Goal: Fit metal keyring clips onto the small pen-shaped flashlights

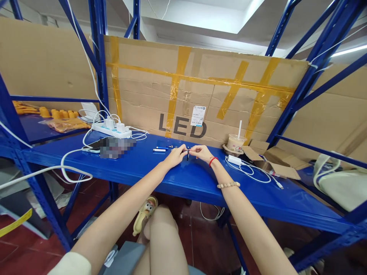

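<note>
My left hand (pixel 177 154) and my right hand (pixel 202 152) meet over the blue metal shelf (pixel 183 179). Both pinch a small dark part (pixel 188 153) between their fingertips; it is too small to name. The fingers of each hand are closed on it. Just behind the hands lie a white pen-like stick (pixel 159 150), a thin blue one (pixel 162 148) and some tiny dark bits (pixel 171 146). My right wrist wears a red string, and a bead bracelet sits further up the forearm.
A white power strip (pixel 111 130) with chargers and cables sits at the back left beside a phone (pixel 93 146). A lidded drink cup with straw (pixel 235 143), a white charger with cable (pixel 241 162) and flat cardboard (pixel 275 162) lie to the right. A taped cardboard wall marked LED (pixel 183 95) stands behind.
</note>
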Demonstrator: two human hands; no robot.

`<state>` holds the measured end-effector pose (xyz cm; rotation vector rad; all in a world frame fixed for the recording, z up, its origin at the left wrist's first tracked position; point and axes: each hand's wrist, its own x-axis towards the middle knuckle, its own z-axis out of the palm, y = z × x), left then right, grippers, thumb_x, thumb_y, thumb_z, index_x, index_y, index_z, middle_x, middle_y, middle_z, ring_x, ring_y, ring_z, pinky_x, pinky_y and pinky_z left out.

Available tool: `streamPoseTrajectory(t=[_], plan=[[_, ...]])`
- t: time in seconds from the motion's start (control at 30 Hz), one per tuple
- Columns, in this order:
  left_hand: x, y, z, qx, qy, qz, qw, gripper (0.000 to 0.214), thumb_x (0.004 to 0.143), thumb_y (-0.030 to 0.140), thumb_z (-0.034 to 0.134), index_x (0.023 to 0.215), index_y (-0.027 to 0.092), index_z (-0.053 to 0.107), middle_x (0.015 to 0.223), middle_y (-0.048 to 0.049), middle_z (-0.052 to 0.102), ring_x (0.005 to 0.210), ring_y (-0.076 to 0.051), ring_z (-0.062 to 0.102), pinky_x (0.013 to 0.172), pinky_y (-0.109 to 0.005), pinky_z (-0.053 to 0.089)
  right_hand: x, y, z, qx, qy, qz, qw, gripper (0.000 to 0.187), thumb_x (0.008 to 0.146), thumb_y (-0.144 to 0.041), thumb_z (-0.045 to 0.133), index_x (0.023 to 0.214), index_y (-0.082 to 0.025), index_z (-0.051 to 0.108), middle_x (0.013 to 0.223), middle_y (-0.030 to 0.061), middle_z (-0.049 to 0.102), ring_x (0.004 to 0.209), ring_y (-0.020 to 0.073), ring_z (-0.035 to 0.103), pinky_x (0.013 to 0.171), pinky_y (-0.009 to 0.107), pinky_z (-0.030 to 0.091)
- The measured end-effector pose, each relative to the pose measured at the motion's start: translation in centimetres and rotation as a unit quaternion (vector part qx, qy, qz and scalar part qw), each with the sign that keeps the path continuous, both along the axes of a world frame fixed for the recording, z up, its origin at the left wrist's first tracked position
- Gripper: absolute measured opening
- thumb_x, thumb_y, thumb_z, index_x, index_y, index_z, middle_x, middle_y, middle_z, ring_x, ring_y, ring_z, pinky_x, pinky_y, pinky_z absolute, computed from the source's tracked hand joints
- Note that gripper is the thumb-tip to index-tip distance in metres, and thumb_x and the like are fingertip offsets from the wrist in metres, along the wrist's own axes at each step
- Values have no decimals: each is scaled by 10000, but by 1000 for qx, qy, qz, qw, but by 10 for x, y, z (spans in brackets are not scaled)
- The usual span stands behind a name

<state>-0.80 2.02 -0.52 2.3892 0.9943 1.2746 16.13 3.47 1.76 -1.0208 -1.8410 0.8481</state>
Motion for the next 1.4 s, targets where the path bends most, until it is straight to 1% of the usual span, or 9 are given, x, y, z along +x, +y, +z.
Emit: streamPoseTrajectory(t=[0.17,0.37,0.57,0.83,1.0,1.07,1.17,1.27,1.4], plan=[[0,-2,1,24,-4,-13,1000,70,806,169,409,747,184,446,746,17,571,722,-122,537,658,-204,376,-2,-2,1,-6,-17,-2,1000,392,455,-469,733,549,-122,576,547,-10,548,472,59,437,394,184,373],[-1,-1,2,55,4,5,998,90,785,142,431,747,174,506,700,17,587,651,-115,537,622,-201,387,-3,-2,2,-22,-39,-15,999,399,479,-491,724,536,-122,582,506,-18,519,451,53,429,391,177,384],[-1,1,2,60,15,16,998,204,782,129,444,904,190,596,890,-11,661,820,-150,597,759,-238,430,-4,-2,2,-37,-54,-35,997,396,478,-492,731,554,-123,610,499,-16,526,450,52,439,389,165,392],[4,0,3,39,38,97,994,219,802,135,431,927,184,606,914,-38,661,872,-191,597,799,-288,446,-14,-1,3,-39,-47,-93,994,422,565,-541,670,565,-125,598,478,-2,525,450,67,469,407,165,404],[5,-4,5,34,55,115,991,215,813,142,426,956,197,576,941,-41,643,894,-187,581,830,-300,439,-20,0,3,-21,-11,-134,991,412,705,-534,560,832,-143,594,745,55,619,588,93,549,456,161,434],[6,-7,6,36,81,113,990,215,813,139,424,962,200,567,949,-48,632,905,-192,570,832,-311,435,-24,-1,5,-34,0,-117,993,416,760,-529,495,926,-155,572,859,77,624,644,106,572,475,173,461],[7,-12,8,47,108,132,984,230,805,129,425,985,193,552,965,-69,598,924,-212,546,818,-328,431,-30,-7,8,-54,4,-57,997,399,786,-525,463,882,-159,587,852,71,632,658,117,584,493,192,486],[6,-15,10,45,104,137,984,214,808,138,413,951,208,555,922,-55,540,863,-189,542,753,-293,443,-35,-13,9,-73,0,-11,997,432,793,-549,432,776,-149,592,650,41,617,551,111,564,470,203,474],[5,-13,10,35,90,113,989,143,818,184,415,837,210,554,863,-29,456,785,-157,533,718,-269,449,-38,-15,5,-93,-1,9,996,514,794,-607,363,692,-143,558,424,-11,484,376,82,443,376,190,378]])
